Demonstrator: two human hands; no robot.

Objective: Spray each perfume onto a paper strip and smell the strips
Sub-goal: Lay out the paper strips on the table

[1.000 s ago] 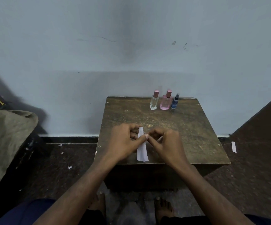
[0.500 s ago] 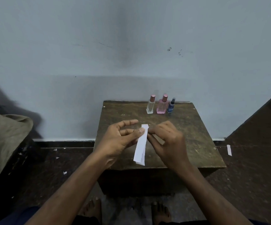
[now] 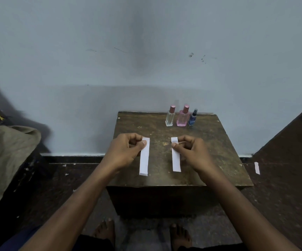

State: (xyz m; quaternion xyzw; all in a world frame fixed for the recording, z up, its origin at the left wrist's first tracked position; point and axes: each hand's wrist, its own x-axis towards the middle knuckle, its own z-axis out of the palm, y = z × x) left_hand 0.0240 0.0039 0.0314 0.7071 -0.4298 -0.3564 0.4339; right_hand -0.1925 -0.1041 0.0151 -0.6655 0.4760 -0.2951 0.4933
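My left hand [image 3: 124, 151] pinches the top of a white paper strip [image 3: 144, 158], which looks like more than one strip stacked together. My right hand [image 3: 193, 151] pinches the top of a single white strip [image 3: 176, 160]. Both strips hang over the small dark wooden table [image 3: 219, 151], a hand's width apart. At the table's far edge stand three perfume bottles in a row: a clear one with a pink cap [image 3: 170, 116], a pink one [image 3: 182, 116] and a small blue one [image 3: 192, 118].
A pale wall rises right behind the table. A khaki cloth [image 3: 3, 151] covers something at the left. A loose paper strip [image 3: 257, 167] lies on the dark floor to the right. My bare feet [image 3: 180, 236] are below the table's front.
My hands held the strips together as one bundle; they have moved apart, and each hand holds its own paper, the right with a single strip.
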